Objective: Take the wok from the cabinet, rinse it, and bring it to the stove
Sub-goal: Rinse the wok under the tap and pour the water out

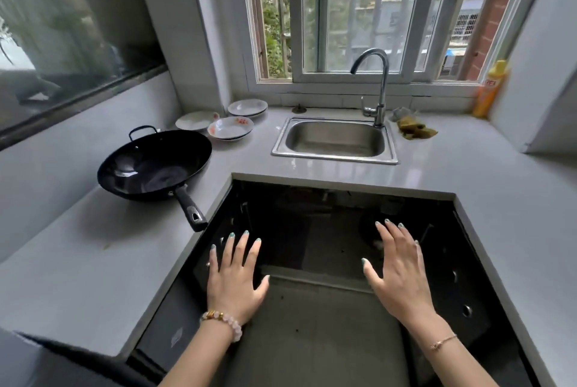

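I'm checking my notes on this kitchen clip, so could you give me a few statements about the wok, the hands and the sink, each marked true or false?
1. The wok sits on the countertop, left of the sink. True.
2. The left hand grips the wok's handle. False: it is spread open, holds nothing and is apart from the wok.
3. The right hand is open and holds nothing. True.
4. Water streams from the faucet. False: no stream shows.
5. The plates lie inside the sink. False: they rest on the countertop, left of it.
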`<state>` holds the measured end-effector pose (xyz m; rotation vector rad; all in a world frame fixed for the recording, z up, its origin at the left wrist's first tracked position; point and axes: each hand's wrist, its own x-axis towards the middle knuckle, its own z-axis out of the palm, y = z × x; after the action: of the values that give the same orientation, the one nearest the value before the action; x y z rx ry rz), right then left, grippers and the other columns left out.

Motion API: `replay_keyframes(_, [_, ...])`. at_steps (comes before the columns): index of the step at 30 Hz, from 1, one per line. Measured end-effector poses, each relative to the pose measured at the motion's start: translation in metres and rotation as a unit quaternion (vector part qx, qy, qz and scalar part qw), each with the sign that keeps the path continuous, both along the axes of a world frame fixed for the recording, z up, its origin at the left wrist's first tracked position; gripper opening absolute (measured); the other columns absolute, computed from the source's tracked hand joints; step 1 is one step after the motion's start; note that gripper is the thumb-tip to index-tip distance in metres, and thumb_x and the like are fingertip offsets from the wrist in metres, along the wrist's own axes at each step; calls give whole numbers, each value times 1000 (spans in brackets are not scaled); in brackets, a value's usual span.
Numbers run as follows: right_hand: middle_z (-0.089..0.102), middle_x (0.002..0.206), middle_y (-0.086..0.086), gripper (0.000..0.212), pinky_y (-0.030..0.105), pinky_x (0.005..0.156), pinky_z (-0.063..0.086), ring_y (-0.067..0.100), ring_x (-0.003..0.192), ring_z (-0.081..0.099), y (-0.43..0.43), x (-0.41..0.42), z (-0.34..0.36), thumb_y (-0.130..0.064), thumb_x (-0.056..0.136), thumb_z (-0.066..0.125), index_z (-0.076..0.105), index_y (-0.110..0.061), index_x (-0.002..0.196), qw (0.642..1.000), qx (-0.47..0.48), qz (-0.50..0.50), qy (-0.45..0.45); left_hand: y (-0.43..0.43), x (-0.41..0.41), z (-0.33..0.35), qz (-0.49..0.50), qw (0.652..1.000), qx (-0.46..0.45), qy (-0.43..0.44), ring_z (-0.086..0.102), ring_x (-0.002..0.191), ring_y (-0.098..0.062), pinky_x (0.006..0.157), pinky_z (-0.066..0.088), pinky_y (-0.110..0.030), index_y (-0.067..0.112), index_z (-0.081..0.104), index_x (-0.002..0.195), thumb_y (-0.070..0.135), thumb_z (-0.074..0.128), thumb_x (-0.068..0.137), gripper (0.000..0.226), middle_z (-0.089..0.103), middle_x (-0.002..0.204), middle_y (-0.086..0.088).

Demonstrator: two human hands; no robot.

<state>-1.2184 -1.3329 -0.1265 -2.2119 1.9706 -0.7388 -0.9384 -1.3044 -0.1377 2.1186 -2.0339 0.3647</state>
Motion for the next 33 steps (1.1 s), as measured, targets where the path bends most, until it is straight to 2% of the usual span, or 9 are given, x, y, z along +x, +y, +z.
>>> replay_keyframes(7, [28, 151, 5, 72, 47, 118, 15, 24, 144, 15, -83, -4, 6, -36, 85, 61, 28, -16, 145, 999, -4, 48, 8, -56, -11, 13, 35, 999, -29, -20, 54, 121, -33, 97, 40, -58, 16, 61, 122, 48, 79, 56, 75, 60, 129, -10])
replay_keyframes(12, [28, 151, 5, 71, 47, 118, 16, 25, 144, 14, -125, 14, 9, -39, 87, 57, 26, -16, 146, 996, 3, 93, 19, -86, -5, 26, 71, 997, -32, -18, 44, 131, -32, 106, 30, -57, 18, 52, 131, 49, 72, 67, 74, 51, 139, -8])
replay_keyframes(16, [27, 152, 5, 69, 47, 118, 16, 25, 144, 15, -145, 28, 13, -39, 88, 56, 26, -16, 146, 993, -9, 120, 9, -104, 9, 33, 96, 995, -24, -16, 20, 143, -28, 114, 12, -53, 23, 31, 144, 54, 50, 81, 72, 30, 152, -3])
replay_keyframes(20, [23, 155, 5, 69, 44, 119, 12, 24, 146, 10, -166, 42, 13, -40, 89, 53, 23, -17, 147, 990, -6, 138, 10, -116, 24, 39, 115, 993, -37, -1, 22, 142, -29, 114, 13, -53, 22, 35, 141, 52, 53, 80, 70, 33, 151, -5])
replay_keyframes(23, [21, 156, 4, 70, 44, 119, 11, 23, 146, 8, -186, 59, 13, -40, 89, 53, 21, -19, 147, 988, -6, 156, 9, -129, 40, 40, 130, 991, -32, -2, 17, 143, -28, 115, 10, -52, 24, 32, 142, 53, 49, 81, 69, 28, 153, -3])
replay_keyframes(28, [17, 157, 2, 71, 42, 120, 7, 22, 146, 5, -222, 111, 18, -44, 89, 51, 17, -22, 148, 982, -7, 188, 19, -151, 80, 41, 154, 988, -23, 2, 24, 141, -31, 114, 15, -54, 22, 38, 140, 51, 54, 79, 69, 34, 150, -7])
replay_keyframes(31, [16, 157, 1, 71, 42, 120, 7, 20, 146, 4, -246, 156, 20, -45, 90, 49, 16, -24, 148, 973, -9, 231, 28, -164, 115, 43, 181, 983, -35, -2, 37, 135, -34, 109, 27, -57, 17, 48, 133, 47, 65, 72, 71, 45, 143, -11])
replay_keyframes(33, [16, 157, 0, 70, 42, 120, 7, 19, 146, 4, -260, 188, 21, -45, 90, 48, 15, -25, 148, 965, -8, 261, 39, -168, 140, 42, 204, 978, -32, 12, 39, 133, -35, 108, 27, -58, 16, 49, 133, 47, 68, 70, 73, 47, 142, -12])
